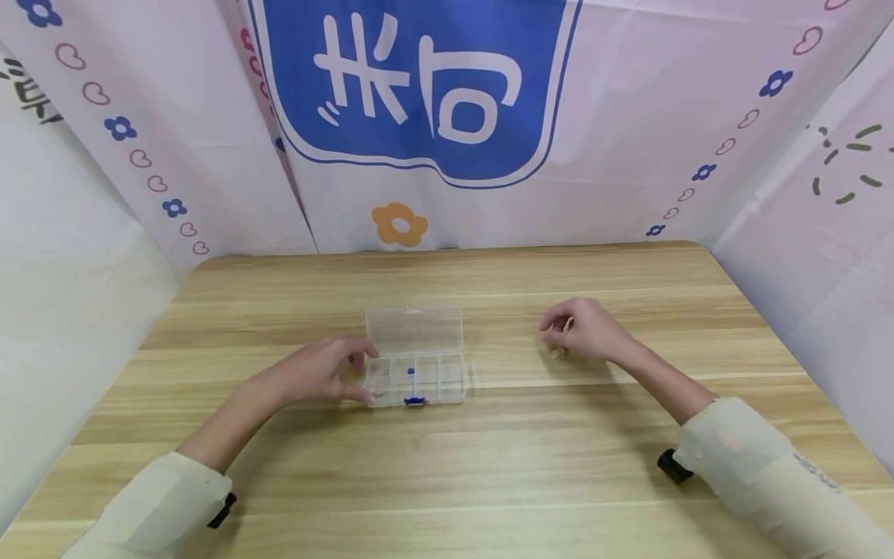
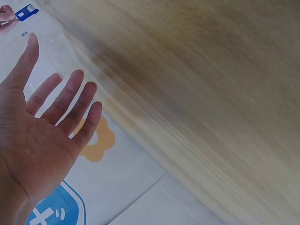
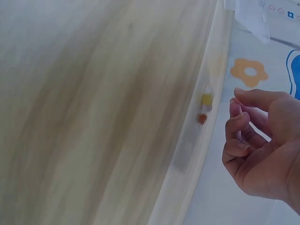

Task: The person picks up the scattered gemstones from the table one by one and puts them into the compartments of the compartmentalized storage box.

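Observation:
A clear plastic compartment box (image 1: 450, 396) stands on the table with its lid (image 1: 415, 330) raised at the back. A blue latch (image 1: 415, 401) is on its front wall, and a small blue piece (image 1: 410, 371) lies in one compartment. My left hand (image 1: 324, 371) holds the box's left end, thumb at the front corner and a finger at the back. Right of the box, my right hand (image 1: 583, 330) has thumb and index fingertips together; I cannot tell whether they pinch something. Below it on the table lie a yellow piece (image 3: 206, 99) and an orange-red piece (image 3: 202, 118).
The wooden table (image 1: 489, 481) ends at a printed cloth backdrop (image 1: 615, 155) with a blue sign and an orange flower. White cloth also hangs on the left and right sides. Pale sleeves with black wrist cameras cover both forearms.

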`<state>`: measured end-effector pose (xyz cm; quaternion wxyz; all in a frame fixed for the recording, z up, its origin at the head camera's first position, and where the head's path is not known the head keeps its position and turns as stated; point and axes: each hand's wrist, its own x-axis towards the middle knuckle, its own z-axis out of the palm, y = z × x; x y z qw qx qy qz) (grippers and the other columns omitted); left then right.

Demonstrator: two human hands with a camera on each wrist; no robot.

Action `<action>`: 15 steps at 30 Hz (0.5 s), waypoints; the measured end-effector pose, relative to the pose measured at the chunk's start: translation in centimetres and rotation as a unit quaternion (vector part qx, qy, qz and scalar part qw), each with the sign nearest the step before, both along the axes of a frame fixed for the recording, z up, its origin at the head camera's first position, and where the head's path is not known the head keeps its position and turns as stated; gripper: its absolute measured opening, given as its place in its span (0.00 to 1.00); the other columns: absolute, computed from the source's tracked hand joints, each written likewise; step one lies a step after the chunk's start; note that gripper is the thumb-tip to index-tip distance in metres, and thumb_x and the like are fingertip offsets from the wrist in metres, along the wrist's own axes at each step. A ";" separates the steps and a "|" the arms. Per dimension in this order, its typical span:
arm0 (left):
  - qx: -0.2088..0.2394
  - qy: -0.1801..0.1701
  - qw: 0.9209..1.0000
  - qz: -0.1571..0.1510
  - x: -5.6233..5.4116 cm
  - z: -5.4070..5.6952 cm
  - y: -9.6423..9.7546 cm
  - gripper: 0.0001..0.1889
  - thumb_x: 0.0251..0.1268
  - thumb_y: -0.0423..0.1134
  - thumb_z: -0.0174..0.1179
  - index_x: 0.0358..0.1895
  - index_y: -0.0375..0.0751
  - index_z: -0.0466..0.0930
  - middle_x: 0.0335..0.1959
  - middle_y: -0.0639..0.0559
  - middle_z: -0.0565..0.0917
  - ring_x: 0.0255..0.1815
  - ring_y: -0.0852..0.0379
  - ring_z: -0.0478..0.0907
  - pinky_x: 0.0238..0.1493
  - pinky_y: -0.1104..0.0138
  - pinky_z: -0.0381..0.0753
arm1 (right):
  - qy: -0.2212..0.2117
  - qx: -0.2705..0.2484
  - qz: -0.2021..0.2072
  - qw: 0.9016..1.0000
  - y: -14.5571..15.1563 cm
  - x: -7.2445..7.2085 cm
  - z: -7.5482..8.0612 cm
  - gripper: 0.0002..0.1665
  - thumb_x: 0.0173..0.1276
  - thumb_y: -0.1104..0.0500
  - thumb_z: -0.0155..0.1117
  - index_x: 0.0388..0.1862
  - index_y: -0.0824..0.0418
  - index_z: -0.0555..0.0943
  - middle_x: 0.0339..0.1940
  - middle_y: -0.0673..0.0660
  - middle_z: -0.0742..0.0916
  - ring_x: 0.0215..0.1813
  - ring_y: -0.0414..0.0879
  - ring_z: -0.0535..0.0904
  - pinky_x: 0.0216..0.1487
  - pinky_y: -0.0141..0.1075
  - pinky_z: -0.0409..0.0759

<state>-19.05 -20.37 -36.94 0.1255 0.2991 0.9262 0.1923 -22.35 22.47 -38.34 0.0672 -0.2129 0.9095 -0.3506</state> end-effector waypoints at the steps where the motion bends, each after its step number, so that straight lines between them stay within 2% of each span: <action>1: 0.000 -0.001 1.000 0.001 0.0 0.0 0.0 0.33 0.54 0.54 0.79 0.56 0.34 0.82 0.40 0.50 0.84 0.43 0.53 0.81 0.48 0.54 0.82 | 0.001 0.003 -0.001 1.000 0.2 0.0 0.0 0.07 0.67 0.68 0.71 0.42 0.71 0.88 0.27 0.53 0.86 0.31 0.44 0.79 0.34 0.34 0.78; 9: 0.002 -0.006 1.000 0.002 0.1 0.2 0.0 0.33 0.54 0.53 0.79 0.56 0.33 0.82 0.40 0.50 0.84 0.43 0.52 0.81 0.48 0.54 0.82 | 0.008 0.017 0.003 1.000 1.7 -0.2 -0.6 0.03 0.66 0.66 0.74 0.35 0.67 0.89 0.28 0.52 0.88 0.32 0.43 0.79 0.34 0.32 0.77; 15: 0.001 -0.005 1.000 -0.001 0.1 0.2 0.0 0.33 0.55 0.53 0.79 0.56 0.33 0.82 0.39 0.50 0.84 0.42 0.53 0.81 0.47 0.55 0.82 | -0.002 0.021 0.009 1.000 2.5 -0.3 -1.0 0.02 0.65 0.69 0.72 0.36 0.67 0.89 0.30 0.52 0.88 0.33 0.43 0.79 0.35 0.32 0.78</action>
